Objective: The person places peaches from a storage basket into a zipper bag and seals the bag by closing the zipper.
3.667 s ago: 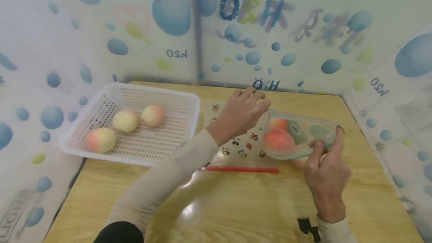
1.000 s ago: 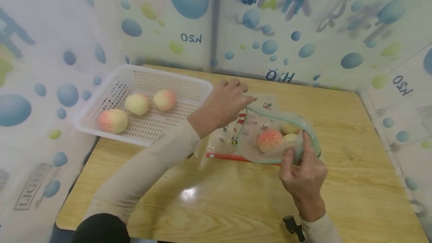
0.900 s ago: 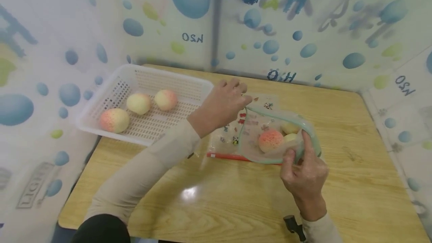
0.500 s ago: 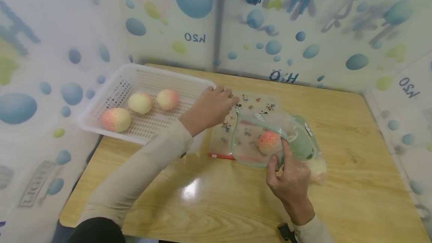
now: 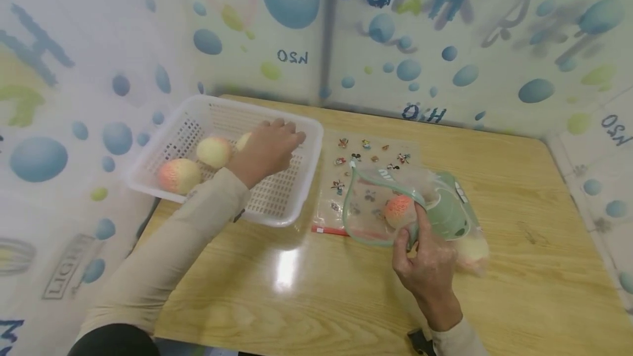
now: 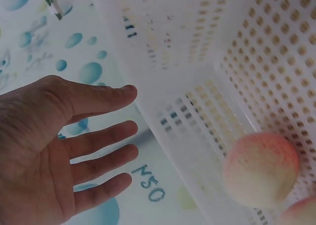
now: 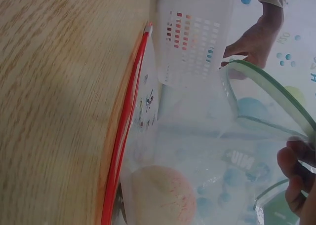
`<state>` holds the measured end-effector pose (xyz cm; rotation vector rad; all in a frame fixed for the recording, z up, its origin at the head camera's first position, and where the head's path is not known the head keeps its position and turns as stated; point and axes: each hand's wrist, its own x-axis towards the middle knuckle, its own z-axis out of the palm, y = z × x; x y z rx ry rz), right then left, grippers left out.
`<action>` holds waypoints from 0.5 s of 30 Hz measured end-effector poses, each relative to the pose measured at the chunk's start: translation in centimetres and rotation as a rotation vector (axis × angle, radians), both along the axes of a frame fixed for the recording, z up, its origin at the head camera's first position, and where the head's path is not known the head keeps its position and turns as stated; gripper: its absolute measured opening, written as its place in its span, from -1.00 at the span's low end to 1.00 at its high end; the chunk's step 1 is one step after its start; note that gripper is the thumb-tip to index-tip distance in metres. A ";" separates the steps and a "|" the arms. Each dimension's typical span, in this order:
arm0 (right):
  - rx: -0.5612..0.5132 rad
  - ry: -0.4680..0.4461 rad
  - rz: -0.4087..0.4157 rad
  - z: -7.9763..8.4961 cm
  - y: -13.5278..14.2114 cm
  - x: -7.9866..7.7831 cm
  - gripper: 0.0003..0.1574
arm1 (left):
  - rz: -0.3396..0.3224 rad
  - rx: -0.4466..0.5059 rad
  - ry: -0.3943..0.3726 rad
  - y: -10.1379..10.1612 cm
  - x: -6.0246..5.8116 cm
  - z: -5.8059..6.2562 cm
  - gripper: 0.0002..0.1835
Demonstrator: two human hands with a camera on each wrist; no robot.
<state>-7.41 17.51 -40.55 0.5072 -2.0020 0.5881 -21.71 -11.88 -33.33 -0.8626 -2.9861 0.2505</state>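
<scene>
My left hand (image 5: 267, 150) is over the white basket, partly covering a peach (image 5: 243, 140). In the left wrist view its fingers are extended, with nothing in them, and a peach (image 6: 261, 169) lies beyond in the basket. Two more peaches, one red and yellow (image 5: 179, 176) and one pale (image 5: 214, 151), lie there too. With thumb and forefinger, my right hand (image 5: 427, 268) pinches the edge of a clear zip bag (image 5: 447, 213) with a green rim, its mouth spread towards the basket. Inside the bag, a reddish peach (image 5: 399, 211) shows near the mouth and a paler one (image 5: 472, 249) farther in.
The white perforated basket (image 5: 309, 180) stands at the back left of the wooden table (image 5: 341, 295). A second clear bag (image 5: 328, 196), printed with small figures and edged with a red zip, lies flat partly beneath the green-rimmed one. Patterned walls close off the back and sides.
My left hand has left the green-rimmed bag's corner and moved left over the basket. The bag, raised earlier, is now lower and farther left, still pinched by my right hand.
</scene>
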 end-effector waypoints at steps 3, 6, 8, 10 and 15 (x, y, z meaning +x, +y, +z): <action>-0.002 0.004 -0.005 0.0 0.1 0.0 -0.42 | 0.032 0.000 -0.024 -1.0 -0.3 0.0 -0.52; -0.006 0.014 -0.010 0.0 0.0 -0.2 -0.42 | 0.067 0.015 -0.061 -2.0 -0.6 0.0 -0.52; -0.006 0.014 -0.009 0.0 0.0 -0.2 -0.42 | 0.092 0.025 -0.097 -2.7 -0.8 0.1 -0.52; -0.007 0.012 -0.007 0.1 0.0 -0.2 -0.42 | 0.116 0.029 -0.124 -3.4 -1.0 0.2 -0.54; -0.004 -0.002 -0.008 0.1 0.1 -0.2 -0.41 | 0.121 0.023 -0.098 -5.4 -1.5 0.1 -0.60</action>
